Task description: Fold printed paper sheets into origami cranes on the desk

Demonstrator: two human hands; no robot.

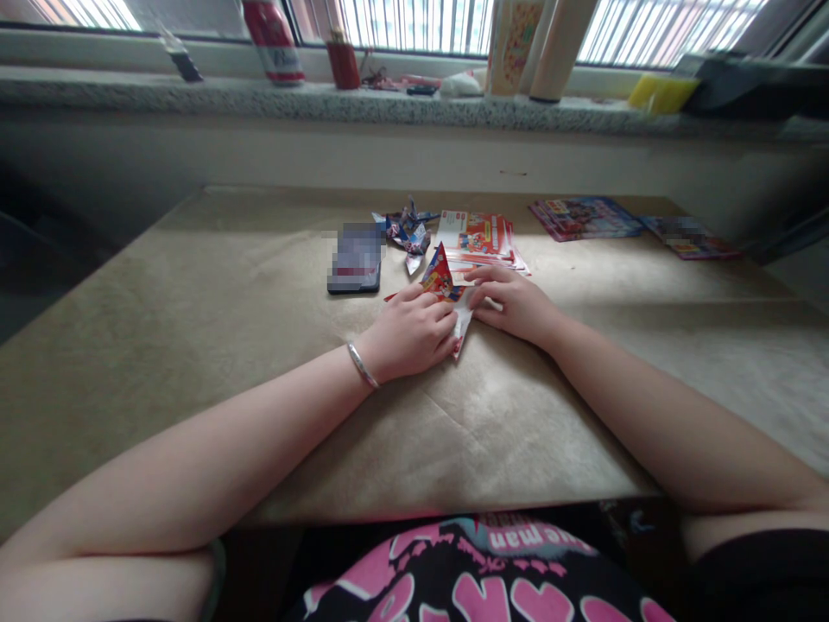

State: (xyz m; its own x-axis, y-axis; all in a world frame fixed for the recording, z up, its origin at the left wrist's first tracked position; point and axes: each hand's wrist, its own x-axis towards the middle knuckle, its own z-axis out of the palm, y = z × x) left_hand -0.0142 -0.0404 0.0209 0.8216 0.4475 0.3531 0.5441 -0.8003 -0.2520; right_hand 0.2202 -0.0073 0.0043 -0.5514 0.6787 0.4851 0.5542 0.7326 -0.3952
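Partly folded printed paper [439,275], red with cartoon figures and a white underside, lies on the table between my hands. One point of it stands up, and another points toward me. My left hand [414,333], with a silver bracelet at the wrist, is laid over the paper with its fingers curled down on it, covering its left part. From the other side, my right hand [509,302] has its fingertips and thumb at the paper's right edge, its index finger lifted apart toward the leaflets. Just beyond is a stack of red and white leaflets [476,233].
Left of the paper lies a dark phone [355,259], blurred over. Folded paper figures [409,231] sit beside it. More printed sheets [586,218] lie at the far right. On the granite windowsill [401,105] stand a red can [275,43], bottles and a yellow object [661,93].
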